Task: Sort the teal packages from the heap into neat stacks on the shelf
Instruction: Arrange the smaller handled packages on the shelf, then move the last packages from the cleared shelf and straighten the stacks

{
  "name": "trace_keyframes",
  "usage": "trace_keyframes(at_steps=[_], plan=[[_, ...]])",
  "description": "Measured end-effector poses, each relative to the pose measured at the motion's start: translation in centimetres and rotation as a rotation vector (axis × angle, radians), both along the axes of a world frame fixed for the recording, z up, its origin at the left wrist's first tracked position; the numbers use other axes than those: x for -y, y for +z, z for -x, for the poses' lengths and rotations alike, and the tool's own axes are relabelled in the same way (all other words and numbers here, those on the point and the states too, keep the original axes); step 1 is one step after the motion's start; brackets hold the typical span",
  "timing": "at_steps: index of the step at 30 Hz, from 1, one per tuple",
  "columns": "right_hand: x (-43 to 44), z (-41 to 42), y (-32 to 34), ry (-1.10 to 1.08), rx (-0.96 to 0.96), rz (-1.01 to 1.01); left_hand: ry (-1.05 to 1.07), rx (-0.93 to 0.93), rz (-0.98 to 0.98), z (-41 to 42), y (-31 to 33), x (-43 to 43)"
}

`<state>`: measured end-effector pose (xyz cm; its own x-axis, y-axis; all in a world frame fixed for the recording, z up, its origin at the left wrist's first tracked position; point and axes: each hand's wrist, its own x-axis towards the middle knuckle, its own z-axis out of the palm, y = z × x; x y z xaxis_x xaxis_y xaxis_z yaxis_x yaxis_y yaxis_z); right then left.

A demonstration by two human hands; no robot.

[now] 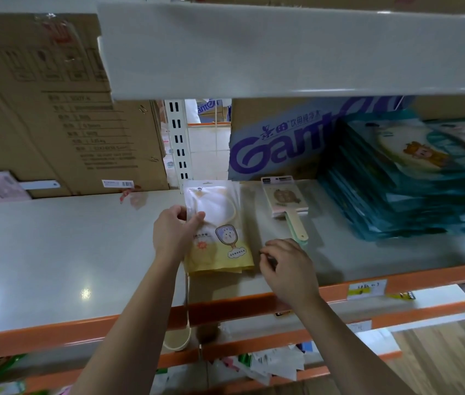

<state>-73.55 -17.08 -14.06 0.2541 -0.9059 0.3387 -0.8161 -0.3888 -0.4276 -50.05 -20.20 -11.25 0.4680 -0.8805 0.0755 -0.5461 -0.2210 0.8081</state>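
Note:
A heap of teal packages (413, 178) leans in a slanted pile at the right end of the grey shelf (68, 246). In the middle of the shelf lies a small stack of clear-and-yellow mirror packets (219, 238). My left hand (172, 232) grips the left edge of the top packet, thumb on its face. My right hand (285, 266) hovers just right of the packets with fingers curled, holding nothing that I can make out.
A cream hand mirror on a card (284, 203) lies between the packets and the teal heap. Cardboard boxes (54, 115) and a purple-printed carton (276, 141) stand behind. An upper shelf (282, 49) hangs overhead. The orange front rail (225, 306) runs below my wrists.

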Motion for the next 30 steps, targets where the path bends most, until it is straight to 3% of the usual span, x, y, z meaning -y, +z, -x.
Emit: trace_keyframes(at_steps=[11,21,30], plan=[[0.0,0.0,0.1,-0.003,0.014,-0.016,0.055,-0.002,0.029,0.5,-0.6,-0.6],[0.0,0.1,0.2,-0.003,0.018,-0.056,0.048,0.117,-0.018,0.5,-0.3,-0.1],[0.6,-1.0,2.5,0.014,0.141,-0.024,0.048,0.199,-0.018,-2.6,-0.7,-1.9]])
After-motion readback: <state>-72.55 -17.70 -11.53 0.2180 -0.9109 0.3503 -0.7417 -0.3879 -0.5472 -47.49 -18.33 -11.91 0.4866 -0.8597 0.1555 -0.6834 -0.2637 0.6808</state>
